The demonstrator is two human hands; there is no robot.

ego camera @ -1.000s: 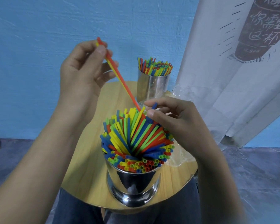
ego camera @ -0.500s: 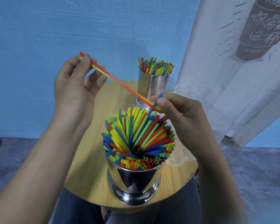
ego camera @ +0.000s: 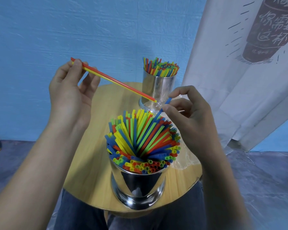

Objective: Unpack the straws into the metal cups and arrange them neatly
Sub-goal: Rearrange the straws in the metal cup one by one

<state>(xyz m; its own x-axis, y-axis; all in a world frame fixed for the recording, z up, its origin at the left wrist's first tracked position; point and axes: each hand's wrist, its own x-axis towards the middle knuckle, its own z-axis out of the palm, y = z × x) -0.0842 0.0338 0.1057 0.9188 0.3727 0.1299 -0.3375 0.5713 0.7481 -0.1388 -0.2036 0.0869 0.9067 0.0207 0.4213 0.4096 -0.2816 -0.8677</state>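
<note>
A shiny metal cup [ego camera: 138,188] stands at the near edge of the round wooden table [ego camera: 96,163], packed with several coloured straws [ego camera: 140,138] that fan outward. My left hand [ego camera: 70,95] pinches the upper end of a red and a yellow straw [ego camera: 116,81], held clear of the cup and slanting down to the right. My right hand [ego camera: 188,110] pinches a blue straw [ego camera: 163,107] whose lower end is among the straws in the near cup. A second metal cup [ego camera: 158,88] full of straws stands at the table's far side.
Clear plastic wrapping [ego camera: 184,161] lies on the table to the right of the near cup and by the far cup. A white printed banner [ego camera: 239,72] hangs on the right. A blue wall is behind; my knees are under the table.
My left hand has lifted the red and yellow straws out of the near cup and swung them leftward. My right hand has drawn the blue straw up a little.
</note>
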